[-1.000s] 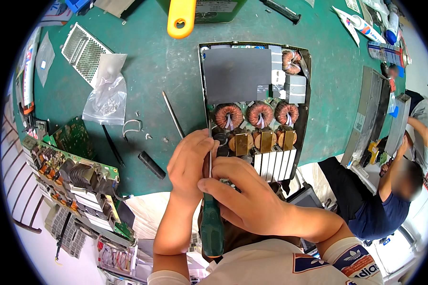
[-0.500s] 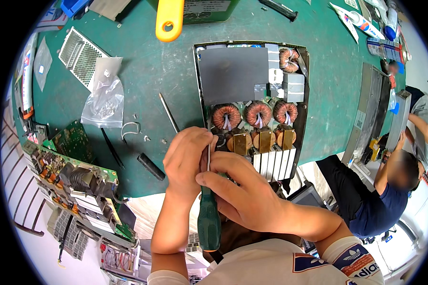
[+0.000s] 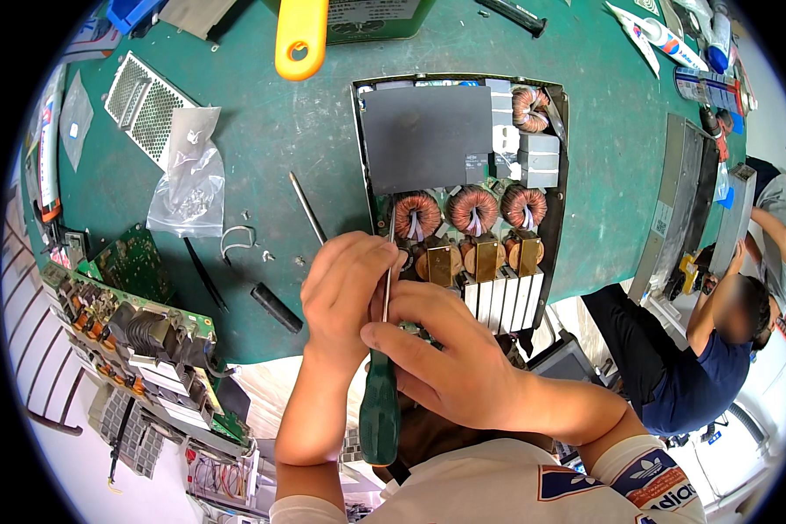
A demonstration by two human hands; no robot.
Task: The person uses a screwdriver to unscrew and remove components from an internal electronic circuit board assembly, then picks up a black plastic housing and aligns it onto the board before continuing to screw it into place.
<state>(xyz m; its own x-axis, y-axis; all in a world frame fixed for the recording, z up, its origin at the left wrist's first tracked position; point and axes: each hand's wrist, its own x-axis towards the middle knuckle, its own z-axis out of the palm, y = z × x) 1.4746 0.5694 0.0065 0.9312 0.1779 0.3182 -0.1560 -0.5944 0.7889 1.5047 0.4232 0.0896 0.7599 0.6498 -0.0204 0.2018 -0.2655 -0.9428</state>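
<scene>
A green-handled screwdriver [image 3: 380, 415] slants up with its shaft along the left edge of an opened power supply unit [image 3: 427, 137]. My right hand [image 3: 450, 349] is closed around it, thumb and fingers at the shaft near the handle. Curled at the same shaft higher up is my left hand [image 3: 341, 284], fingertips against the metal beside the unit's left wall. The screwdriver's tip lies close to the left copper coil [image 3: 417, 215]; what it touches is too small to tell. A second screwdriver shaft [image 3: 306, 206] sticks out beyond my left hand, its handle hidden.
Left on the green bench [image 3: 262, 122] are a perforated metal cover [image 3: 141, 105], a bag of screws [image 3: 186, 188], tweezers [image 3: 205, 275] and a black rod [image 3: 277, 307]. A circuit board assembly [image 3: 140, 336] stands lower left. Another person [image 3: 699, 367] works at right.
The screwdriver has tilted: its handle has swung slightly left and its tip slightly right, toward the left coil. Both hands have stayed nearly in place.
</scene>
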